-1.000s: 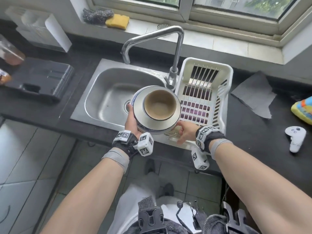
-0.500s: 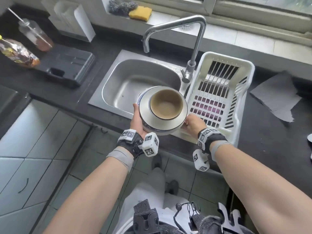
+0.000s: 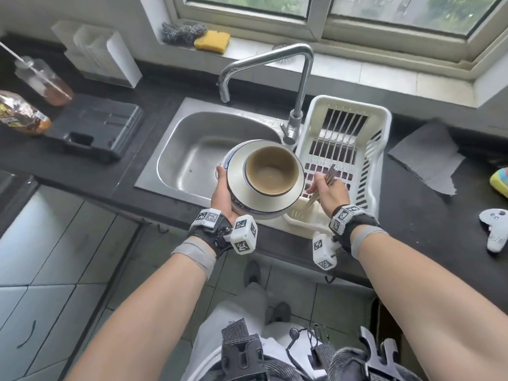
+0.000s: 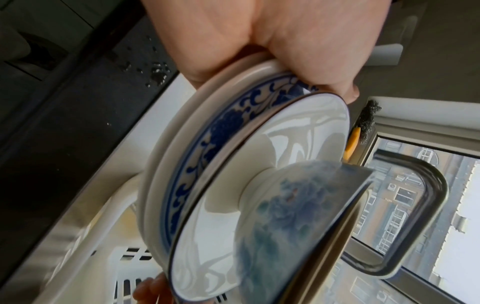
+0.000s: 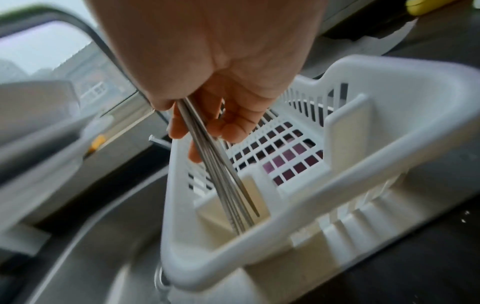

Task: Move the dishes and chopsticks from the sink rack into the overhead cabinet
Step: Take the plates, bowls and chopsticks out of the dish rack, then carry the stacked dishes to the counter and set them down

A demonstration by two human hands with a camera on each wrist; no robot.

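My left hand [image 3: 222, 193] grips a stack of dishes [image 3: 264, 180] by its left rim, thumb on top [image 4: 337, 88]: a blue-patterned bowl [image 4: 221, 131] with a white plate and a small brown-lined bowl [image 3: 270, 171] nested in it. The stack hovers over the sink's front right corner. My right hand [image 3: 327, 188] pinches a bundle of metal chopsticks [image 5: 221, 170] above the white sink rack [image 3: 376, 171]. Their lower tips still reach into the rack's front corner compartment [image 5: 233, 209].
The steel sink [image 3: 192, 158] and tall faucet [image 3: 299, 86] stand left of the rack. A sponge [image 3: 211, 41] and scourer lie on the window sill. A black case [image 3: 96, 130], bottles, a grey cloth [image 3: 428, 160] and a white controller [image 3: 494, 229] lie on the dark counter.
My right hand has closed on the chopsticks at the rack's front and lifted them upward. The left hand keeps the dish stack in place. The head view has shifted left and closer.
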